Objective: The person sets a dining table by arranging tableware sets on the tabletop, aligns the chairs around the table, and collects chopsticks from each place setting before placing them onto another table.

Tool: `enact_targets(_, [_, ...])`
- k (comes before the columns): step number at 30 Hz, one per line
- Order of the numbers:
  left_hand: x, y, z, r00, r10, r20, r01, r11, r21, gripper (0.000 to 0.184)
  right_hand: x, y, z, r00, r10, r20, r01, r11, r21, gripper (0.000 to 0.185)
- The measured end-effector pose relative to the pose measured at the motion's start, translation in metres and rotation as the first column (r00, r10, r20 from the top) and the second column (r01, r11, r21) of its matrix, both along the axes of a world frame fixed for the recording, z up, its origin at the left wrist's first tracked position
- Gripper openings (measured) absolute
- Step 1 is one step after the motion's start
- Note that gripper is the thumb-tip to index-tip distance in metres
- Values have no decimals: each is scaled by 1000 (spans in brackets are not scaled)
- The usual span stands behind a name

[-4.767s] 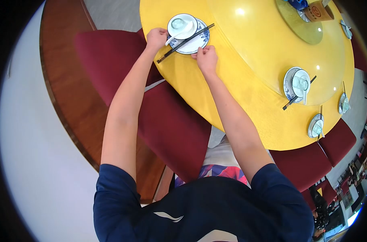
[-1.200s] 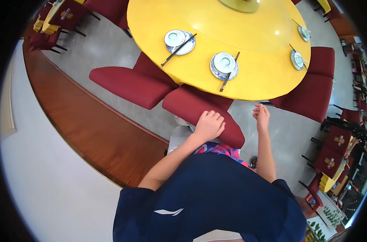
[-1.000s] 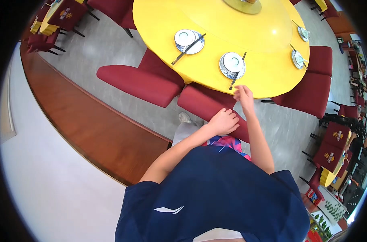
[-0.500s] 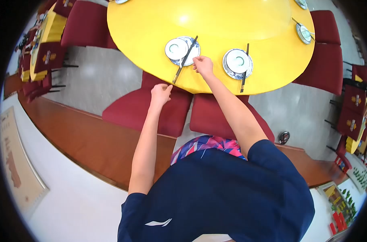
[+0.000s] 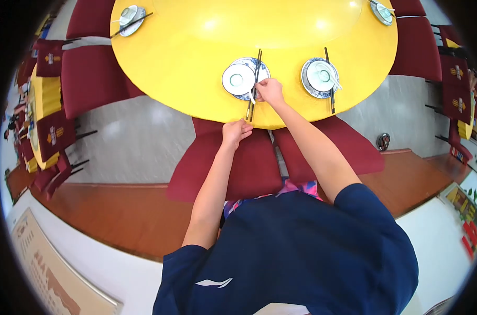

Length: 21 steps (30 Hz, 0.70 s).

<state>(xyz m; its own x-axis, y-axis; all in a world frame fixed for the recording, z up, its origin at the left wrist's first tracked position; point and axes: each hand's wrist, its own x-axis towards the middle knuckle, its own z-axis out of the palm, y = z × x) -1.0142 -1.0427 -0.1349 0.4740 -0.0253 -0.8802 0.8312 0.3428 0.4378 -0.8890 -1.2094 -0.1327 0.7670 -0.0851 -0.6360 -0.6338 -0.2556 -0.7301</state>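
A pair of dark chopsticks (image 5: 258,68) lies across the right side of a blue-patterned plate (image 5: 263,64), with the two sticks slightly apart. On that plate sit a white bowl (image 5: 237,79) and a white spoon (image 5: 252,98), partly covered by the chopsticks. My right hand (image 5: 270,91) is closed, its fingertips pinched at the middle of the chopsticks. Below the table edge, my left hand (image 5: 235,133) has its fingers loosely stretched and apart, close to the chopsticks' near ends and holding nothing.
A second setting with a bowl (image 5: 320,73), spoon and chopsticks (image 5: 333,100) stands to the right. More settings lie at far left (image 5: 129,21) and far right on the yellow table (image 5: 181,58). Maroon chairs (image 5: 249,163) stand against its near edge.
The view has shifted, bringing the far-left setting into sight. The left setting's chopsticks now lie straighter and slightly apart. My right hand has reached them, and my left hand's fingers have loosened.
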Motion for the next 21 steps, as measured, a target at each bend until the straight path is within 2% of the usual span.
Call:
enact_targets(3, [9,23,0,998,-51,47,48,996,73,35,-12,1,-5,993,-100,65,98,995,33,29])
enact_targets(6, [34,56,-6,983,-134,122,120,986,117,36,-31,-8,2,973,-180,144,185,982,-28,31])
enact_targets(10, [58,118,-6,908,-380,178,336,912,235,36,-84,-11,33,902,-406,147,409,913,10,27])
enact_targets(12, [58,158,-14,874,-458,163,401,869,291,33,-119,-13,35,884,-420,204,418,907,54,23])
enact_targets(13, [56,179,-14,865,-474,164,410,857,312,32,-135,-10,50,916,-373,149,373,927,33,28])
enact_targets(14, [49,200,-12,858,-488,161,418,845,333,31,-150,-3,60,930,-317,185,318,948,25,32])
enact_targets(16, [29,240,-3,883,-425,197,346,876,337,30,-178,15,75,954,-267,134,268,963,9,33])
enact_targets(17, [13,262,-11,905,-377,198,297,892,342,33,-189,25,82,977,-187,99,188,982,2,34])
enact_targets(18, [-6,285,-14,925,-324,196,244,906,345,36,-198,38,92,981,-140,138,141,990,3,36])
enact_targets(20, [-51,324,4,977,-125,172,54,927,371,42,-211,60,105,991,81,106,-75,996,-53,39])
enact_targets(21, [-79,337,19,983,-55,178,-30,896,444,53,-212,69,108,977,192,93,-185,979,-80,41])
